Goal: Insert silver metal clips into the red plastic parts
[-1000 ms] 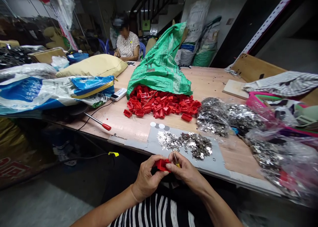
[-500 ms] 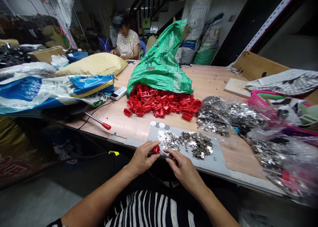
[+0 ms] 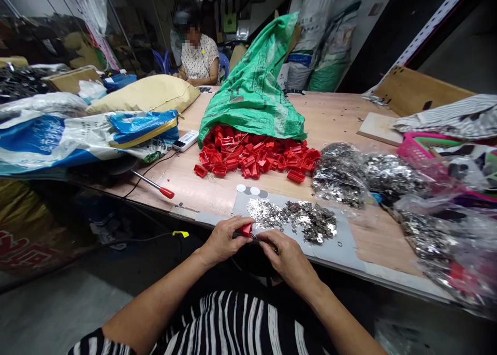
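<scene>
Now your left hand (image 3: 223, 239) pinches the red clip (image 3: 245, 230); just right of it, your right hand (image 3: 288, 257) grips a thin tool (image 3: 259, 240), tip pointing at the clip.

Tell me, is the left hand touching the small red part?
Touching. The head view shows the left hand with thumb and fingers closed around the red part.

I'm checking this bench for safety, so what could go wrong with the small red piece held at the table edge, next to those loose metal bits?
The left hand pinches the red piece at the table edge; if it slips, it would probably drop to the floor. The right hand works a thin tool against it near the left fingertips, so a slip might jab them. The metal bits lie just beyond both hands; a brush could scatter them.
</scene>
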A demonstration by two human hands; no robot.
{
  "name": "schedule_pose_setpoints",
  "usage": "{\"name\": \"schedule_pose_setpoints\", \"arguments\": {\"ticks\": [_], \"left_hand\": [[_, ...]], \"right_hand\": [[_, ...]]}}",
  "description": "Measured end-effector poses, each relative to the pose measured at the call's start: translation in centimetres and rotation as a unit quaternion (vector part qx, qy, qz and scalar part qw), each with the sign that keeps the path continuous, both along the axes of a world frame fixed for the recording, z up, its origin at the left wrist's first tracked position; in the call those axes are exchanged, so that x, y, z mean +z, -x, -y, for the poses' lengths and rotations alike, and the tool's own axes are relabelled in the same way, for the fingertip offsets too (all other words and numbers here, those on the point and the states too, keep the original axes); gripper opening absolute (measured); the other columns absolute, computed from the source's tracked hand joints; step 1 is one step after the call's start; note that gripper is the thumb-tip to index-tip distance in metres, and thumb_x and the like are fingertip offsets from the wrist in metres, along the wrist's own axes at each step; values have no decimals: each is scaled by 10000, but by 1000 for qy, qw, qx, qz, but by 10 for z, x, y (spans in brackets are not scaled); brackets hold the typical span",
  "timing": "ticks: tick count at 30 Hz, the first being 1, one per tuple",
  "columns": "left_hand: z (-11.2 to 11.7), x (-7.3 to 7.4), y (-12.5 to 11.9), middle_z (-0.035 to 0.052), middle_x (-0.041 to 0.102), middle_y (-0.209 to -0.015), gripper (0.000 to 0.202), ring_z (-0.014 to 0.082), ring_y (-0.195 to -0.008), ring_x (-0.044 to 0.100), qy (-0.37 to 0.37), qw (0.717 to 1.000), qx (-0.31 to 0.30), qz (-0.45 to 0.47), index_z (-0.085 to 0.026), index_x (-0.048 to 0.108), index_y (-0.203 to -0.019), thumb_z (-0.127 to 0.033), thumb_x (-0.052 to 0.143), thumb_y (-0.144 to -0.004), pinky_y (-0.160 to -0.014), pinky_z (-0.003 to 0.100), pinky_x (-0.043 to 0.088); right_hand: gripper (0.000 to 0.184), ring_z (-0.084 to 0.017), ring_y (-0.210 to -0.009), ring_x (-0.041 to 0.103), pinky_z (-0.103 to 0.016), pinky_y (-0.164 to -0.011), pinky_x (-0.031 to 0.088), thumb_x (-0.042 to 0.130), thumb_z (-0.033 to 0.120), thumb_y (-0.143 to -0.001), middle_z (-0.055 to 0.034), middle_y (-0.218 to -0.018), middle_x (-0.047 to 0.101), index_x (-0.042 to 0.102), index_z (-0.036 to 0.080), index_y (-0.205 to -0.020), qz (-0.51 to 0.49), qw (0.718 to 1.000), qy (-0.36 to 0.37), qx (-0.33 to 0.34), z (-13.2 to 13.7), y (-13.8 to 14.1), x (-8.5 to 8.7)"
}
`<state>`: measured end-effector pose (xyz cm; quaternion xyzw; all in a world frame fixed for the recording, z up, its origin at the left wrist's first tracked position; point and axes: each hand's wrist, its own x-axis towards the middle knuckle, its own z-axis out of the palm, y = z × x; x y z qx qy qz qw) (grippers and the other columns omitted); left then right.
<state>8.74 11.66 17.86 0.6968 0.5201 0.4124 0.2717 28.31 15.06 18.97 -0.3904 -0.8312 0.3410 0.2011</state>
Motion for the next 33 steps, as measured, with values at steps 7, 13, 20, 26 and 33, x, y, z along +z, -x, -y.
{"name": "schedule_pose_setpoints", "arguments": {"ticks": [7, 13, 20, 26, 33], "left_hand": [[-2, 0, 1, 44, 709, -984, 392, 183, -919, 651, 3, 1000, 2, -1, -217, 638, -1137, -165, 691, -752, -855, 317, 515], [-2, -2, 0, 49, 716, -1007, 347, 178, -918, 667, -5, 1000, 1, 23, -209, 653, -1092, -168, 698, -750, -850, 310, 523], [-1, -6, -2, 36, 723, -975, 324, 175, -897, 669, -3, 1000, 10, 26, -223, 651, -1074, -155, 681, -759, -836, 314, 527], [2, -7, -5, 34, 710, -1021, 339, 177, -943, 660, -12, 999, 20, 27, -224, 636, -1084, -150, 672, -756, -865, 322, 518], [12, 9, -11, 30, 673, -943, 238, 153, -844, 630, 39, 993, 57, 91, -194, 621, -1000, -175, 668, -767, -810, 291, 498]], "right_hand": [[209, -191, -868, 620, -333, -809, 496, 485, 175, -880, -50, -933, 640, 664, 241, -964, 4, 1000, -24, -13, 2, 3, -1], [221, -200, -833, 618, -337, -769, 490, 464, 153, -888, -59, -906, 615, 662, 224, -956, 68, 997, -40, -27, 5, 8, 4], [197, -180, -714, 602, -286, -611, 438, 451, 133, -887, -56, -861, 586, 629, 216, -901, 149, 982, -103, -63, 15, 23, 4], [197, -204, -802, 620, -301, -671, 456, 437, 129, -903, -69, -915, 593, 613, 205, -949, 141, 985, -88, -47, 16, 22, 7], [212, -205, -936, 589, -339, -821, 458, 364, 252, -956, -70, -1018, 584, 547, 244, -1063, -12, 997, -38, -66, 13, -5, 10]]}}
